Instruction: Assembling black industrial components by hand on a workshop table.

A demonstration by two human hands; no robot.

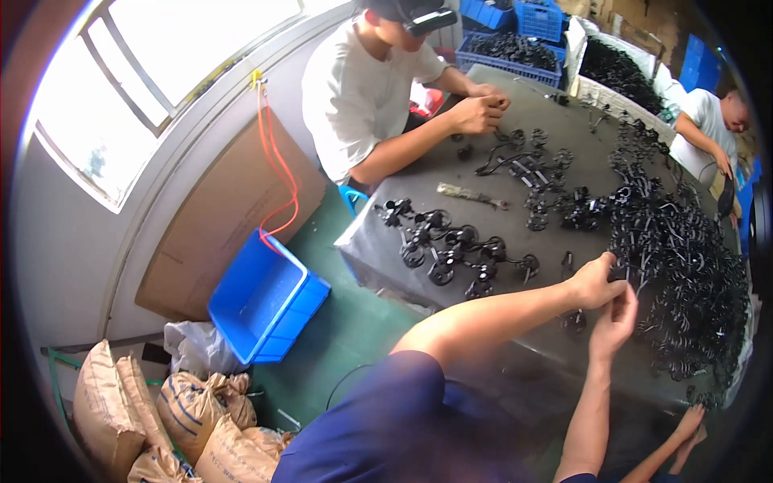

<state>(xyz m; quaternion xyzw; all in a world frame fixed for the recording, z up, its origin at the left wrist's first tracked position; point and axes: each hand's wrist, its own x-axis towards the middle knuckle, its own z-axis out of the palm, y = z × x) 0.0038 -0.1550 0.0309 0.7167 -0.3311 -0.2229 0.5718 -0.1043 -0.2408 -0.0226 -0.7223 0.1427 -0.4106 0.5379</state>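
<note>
Both my hands meet over the near right part of the dark table (555, 249), beside a big heap of small black parts (676, 266). My left hand (596, 283) is closed in a pinch, a small black part (618, 274) at its fingertips. Just below it, my right hand (616, 318) is closed too, its fingertips against the same part. What kind of part it is cannot be made out. Several curled, ring-shaped black pieces (463, 245) lie in a loose group left of my forearm. A few more lie under my hands.
Across the table a person in white (350, 97) works with both hands; another (708, 129) stands at far right. A third person's hands (688, 427) show at lower right. Blue crate (515, 72) of black parts behind; blue bin (270, 298) and paper sacks (193, 410) at left.
</note>
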